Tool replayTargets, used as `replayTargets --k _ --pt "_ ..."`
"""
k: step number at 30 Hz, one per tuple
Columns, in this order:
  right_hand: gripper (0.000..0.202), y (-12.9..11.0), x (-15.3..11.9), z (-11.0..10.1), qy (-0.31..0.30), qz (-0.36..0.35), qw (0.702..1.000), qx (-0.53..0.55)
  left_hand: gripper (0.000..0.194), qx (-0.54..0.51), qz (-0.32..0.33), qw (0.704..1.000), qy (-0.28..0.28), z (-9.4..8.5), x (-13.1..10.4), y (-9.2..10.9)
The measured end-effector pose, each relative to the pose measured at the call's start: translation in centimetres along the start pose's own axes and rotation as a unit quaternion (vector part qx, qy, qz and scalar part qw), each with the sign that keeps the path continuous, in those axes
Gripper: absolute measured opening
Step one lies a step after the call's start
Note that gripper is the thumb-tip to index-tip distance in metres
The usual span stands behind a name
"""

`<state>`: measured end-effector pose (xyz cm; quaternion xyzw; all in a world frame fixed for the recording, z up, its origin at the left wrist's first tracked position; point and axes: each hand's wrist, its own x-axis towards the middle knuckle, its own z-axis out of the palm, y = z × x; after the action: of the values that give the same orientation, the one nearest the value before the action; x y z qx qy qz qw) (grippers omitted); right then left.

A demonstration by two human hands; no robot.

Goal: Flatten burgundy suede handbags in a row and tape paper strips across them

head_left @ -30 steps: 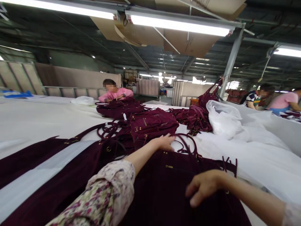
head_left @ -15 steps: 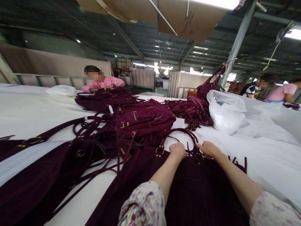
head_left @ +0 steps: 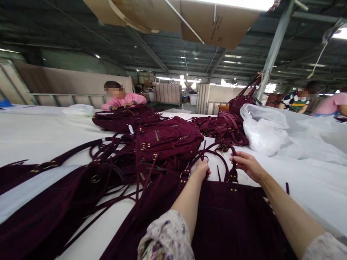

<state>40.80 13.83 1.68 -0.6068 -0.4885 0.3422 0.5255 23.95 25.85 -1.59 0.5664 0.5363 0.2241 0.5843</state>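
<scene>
A large dark maroon handbag [head_left: 230, 220] lies in front of me, its looped handles standing up at the far edge. My right hand [head_left: 248, 166] pinches one bag handle [head_left: 233, 150] above its brass-studded tab. To the left, my left hand [head_left: 202, 169] is closed, and a thin maroon strap [head_left: 204, 151] sticks up from it; most of its fingers are turned away from view. Another maroon bag [head_left: 169, 139] with a zip and brass studs rests just beyond. More dark bags [head_left: 62, 202] with long handles spread over the table at left.
A pile of maroon straps [head_left: 223, 126] and a clear plastic bag [head_left: 261, 131] lie at the far right of the white table [head_left: 303, 173]. A co-worker in pink [head_left: 128, 99] handles a bag across the table. Other people are at right. Cardboard [head_left: 217, 25] hangs overhead.
My right hand has risen along the handle and pulled it more upright. My left hand has shifted slightly left, and a thin strap now shows above it. My view has shifted slightly.
</scene>
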Motion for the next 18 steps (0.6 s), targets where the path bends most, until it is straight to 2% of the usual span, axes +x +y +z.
replayTargets --k 3,6,8,10,12,14,16,18 --pt "0.042 -1.4 -0.9 0.3 -0.084 -0.066 0.991 0.083 0.035 0.140 0.089 0.986 -0.026 1.6 -0.7 -0.2" --pt "0.041 -1.2 -0.3 1.9 -0.121 -0.088 0.989 0.020 0.022 0.260 0.198 0.940 -0.103 2.3 -1.8 -0.8" --pt "0.038 0.1 0.5 2.8 -0.085 -0.071 0.989 -0.097 0.022 0.322 0.248 0.902 -0.146 2.1 -2.4 -1.2" --pt "0.032 1.7 1.3 3.3 -0.018 -0.028 0.972 -0.232 0.024 0.367 0.279 0.873 -0.161 1.6 -2.7 -1.4" --pt "0.027 3.2 1.8 3.1 0.029 0.014 0.947 -0.320 0.026 0.397 0.300 0.854 -0.153 0.8 -2.7 -1.2" --pt "0.022 4.3 2.2 2.6 0.038 0.034 0.933 -0.357 0.025 0.415 0.315 0.846 -0.117 -0.1 -2.5 -1.0" --pt "0.018 4.7 2.6 2.2 0.040 0.042 0.921 -0.385 0.024 0.421 0.324 0.846 -0.052 -1.2 -2.3 -1.1" --pt "0.024 4.8 3.5 2.5 0.046 0.052 0.915 -0.397 0.027 0.419 0.326 0.847 0.018 -2.3 -2.1 -1.4"
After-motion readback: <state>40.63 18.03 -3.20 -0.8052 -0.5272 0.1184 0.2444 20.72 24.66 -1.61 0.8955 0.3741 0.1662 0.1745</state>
